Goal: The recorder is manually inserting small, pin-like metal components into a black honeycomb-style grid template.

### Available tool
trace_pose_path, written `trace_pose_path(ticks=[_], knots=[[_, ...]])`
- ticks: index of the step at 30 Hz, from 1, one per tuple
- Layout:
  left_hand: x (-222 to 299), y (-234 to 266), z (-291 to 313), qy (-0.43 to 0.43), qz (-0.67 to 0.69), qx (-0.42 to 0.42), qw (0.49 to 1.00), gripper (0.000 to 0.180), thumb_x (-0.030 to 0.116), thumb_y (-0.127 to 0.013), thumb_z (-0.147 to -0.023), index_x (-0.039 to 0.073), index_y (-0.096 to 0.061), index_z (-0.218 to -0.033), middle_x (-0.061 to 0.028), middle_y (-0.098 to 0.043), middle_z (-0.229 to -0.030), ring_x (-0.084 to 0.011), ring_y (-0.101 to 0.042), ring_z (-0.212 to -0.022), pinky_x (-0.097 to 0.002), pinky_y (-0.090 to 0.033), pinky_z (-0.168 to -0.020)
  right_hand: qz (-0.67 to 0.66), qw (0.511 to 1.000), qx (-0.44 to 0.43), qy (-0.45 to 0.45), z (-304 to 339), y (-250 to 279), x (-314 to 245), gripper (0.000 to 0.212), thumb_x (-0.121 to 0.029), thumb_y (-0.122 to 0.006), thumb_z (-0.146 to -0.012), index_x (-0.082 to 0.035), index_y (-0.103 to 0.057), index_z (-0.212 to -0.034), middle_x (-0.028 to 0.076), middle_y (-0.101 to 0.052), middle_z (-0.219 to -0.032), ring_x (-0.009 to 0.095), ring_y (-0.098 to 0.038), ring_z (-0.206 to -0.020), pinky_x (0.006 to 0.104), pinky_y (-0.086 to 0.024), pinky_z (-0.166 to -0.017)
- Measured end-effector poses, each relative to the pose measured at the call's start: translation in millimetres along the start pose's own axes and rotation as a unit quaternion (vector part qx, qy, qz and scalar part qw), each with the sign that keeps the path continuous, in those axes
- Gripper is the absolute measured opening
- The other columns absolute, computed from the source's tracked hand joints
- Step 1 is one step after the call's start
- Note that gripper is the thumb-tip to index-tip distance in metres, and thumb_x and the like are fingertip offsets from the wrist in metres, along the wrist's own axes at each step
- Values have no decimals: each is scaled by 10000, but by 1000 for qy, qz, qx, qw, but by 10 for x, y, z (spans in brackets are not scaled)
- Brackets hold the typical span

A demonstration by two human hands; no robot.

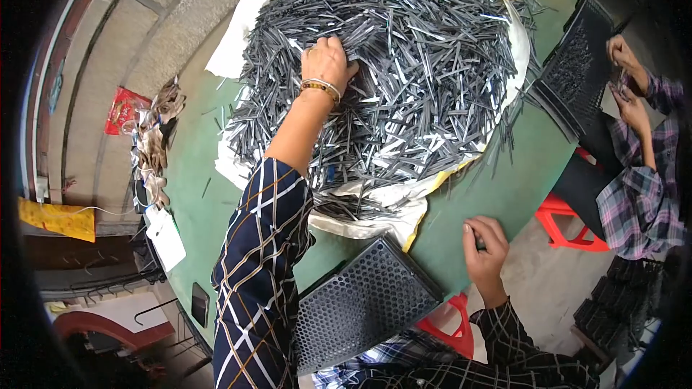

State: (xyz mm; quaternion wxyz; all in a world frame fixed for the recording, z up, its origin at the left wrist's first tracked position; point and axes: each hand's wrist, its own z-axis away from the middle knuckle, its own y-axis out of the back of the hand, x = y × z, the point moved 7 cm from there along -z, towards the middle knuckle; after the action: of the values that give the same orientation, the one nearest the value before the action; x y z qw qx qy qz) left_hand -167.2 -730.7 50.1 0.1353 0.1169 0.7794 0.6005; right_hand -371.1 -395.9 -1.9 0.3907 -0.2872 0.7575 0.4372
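Note:
A big heap of thin dark grey plastic strips (pixel 432 50) lies on an opened white sack (pixel 519 43) with yellow edging. My left hand (pixel 326 65), with bracelets at the wrist, is in the left-middle of the heap. Its fingers curl down into the strips, and their tips are hidden. Over the table's near edge, my right hand (pixel 486 245) is loosely closed, with nothing showing in it. A black perforated tray (pixel 367 295) rests tilted between my arms, partly against the table edge, many of its round holes visible.
The green table (pixel 504 180) carries a phone (pixel 200 305), a white card (pixel 166 238) and worn gloves (pixel 151 148) along its left side. At right a co-worker's hands (pixel 631 83) work over another black tray (pixel 577 57). Red stools (pixel 569 223) stand below.

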Motion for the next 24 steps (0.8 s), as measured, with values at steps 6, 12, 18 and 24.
trace_pose_path(ticks=[6, 12, 18, 24], knots=[[-242, 98, -88, 80, 214, 7, 974, 461, 318, -708, -741, -30, -524, -982, -222, -598, -1035, -372, -580, -974, -431, -463, -831, -7, 1000, 0, -6, 21, 0, 14, 100, 43, -632, -782, 13, -624, -877, 86, -609, -845, 165, -559, -652, 263, -454, -568], [-655, 175, -81, 241, 532, 80, 808, 401, 275, -672, -803, -94, -620, -951, -118, -663, -827, -174, -611, -726, -293, -497, -669, 4, 1000, 10, -7, 24, 10, 6, 98, 34, -628, -787, 5, -643, -880, 64, -610, -844, 116, -524, -630, 231, -424, -566], [-626, -411, 86, 394, 806, -51, 438, 278, 262, -608, -847, 4, -617, -951, -120, -676, -878, -268, -658, -766, -394, -546, -772, 1, 1000, 9, -1, 27, 10, 20, 99, 32, -632, -785, 5, -643, -879, 67, -609, -842, 119, -522, -628, 235, -428, -566], [-556, -605, 288, 408, 837, -76, 358, 229, 288, -658, -840, 72, -641, -912, -78, -683, -882, -256, -649, -762, -456, -536, -765, -2, 1000, 5, -7, 28, -5, 31, 91, 32, -633, -786, 6, -640, -873, 65, -606, -843, 116, -517, -628, 233, -427, -564]])
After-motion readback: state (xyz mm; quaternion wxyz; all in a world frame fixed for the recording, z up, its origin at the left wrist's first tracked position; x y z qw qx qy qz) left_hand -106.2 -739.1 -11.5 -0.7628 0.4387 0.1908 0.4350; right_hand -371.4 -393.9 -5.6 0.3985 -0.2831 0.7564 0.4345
